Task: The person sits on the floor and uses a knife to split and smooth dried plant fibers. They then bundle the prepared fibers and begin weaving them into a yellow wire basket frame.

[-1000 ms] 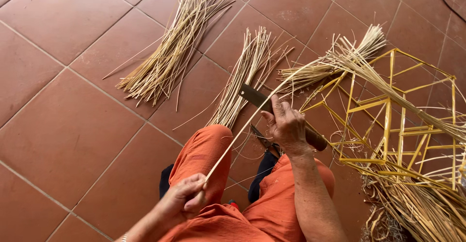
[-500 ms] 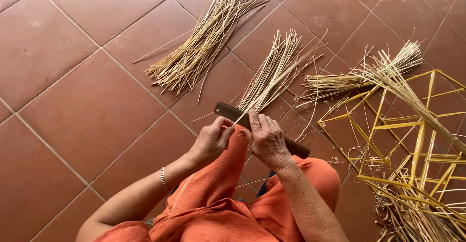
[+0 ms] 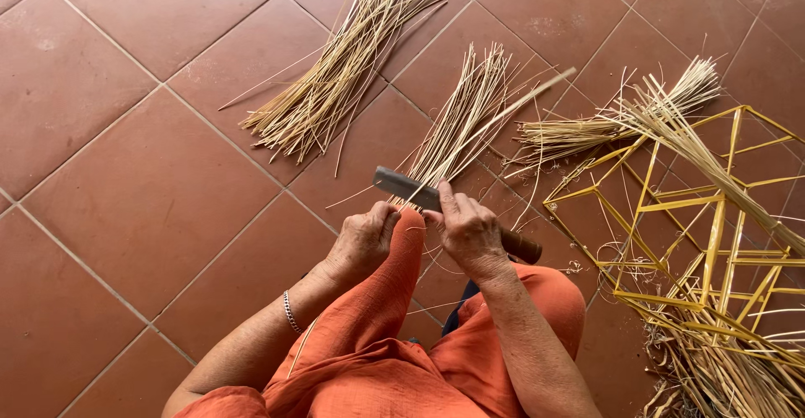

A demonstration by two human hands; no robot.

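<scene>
My right hand (image 3: 470, 232) grips a long knife (image 3: 404, 186) with a dark blade and a brown wooden handle (image 3: 521, 246), held above my orange-clad knee (image 3: 402, 259). My left hand (image 3: 362, 239) pinches the near end of a thin pale bamboo strip (image 3: 520, 99) right at the blade. The strip runs away from me, up and to the right, over a small pile of strips (image 3: 466, 120). Both hands are close together, almost touching.
A larger bundle of pale strips (image 3: 335, 74) lies on the red floor tiles (image 3: 126, 175) at the top. Another bundle (image 3: 612, 120) lies at the right. A yellow bamboo frame (image 3: 713, 242) with loose shavings stands at the right edge.
My left hand has come up from my lap to the knife blade. The strip has slid along, with its far end now pointing further away over the small pile.
</scene>
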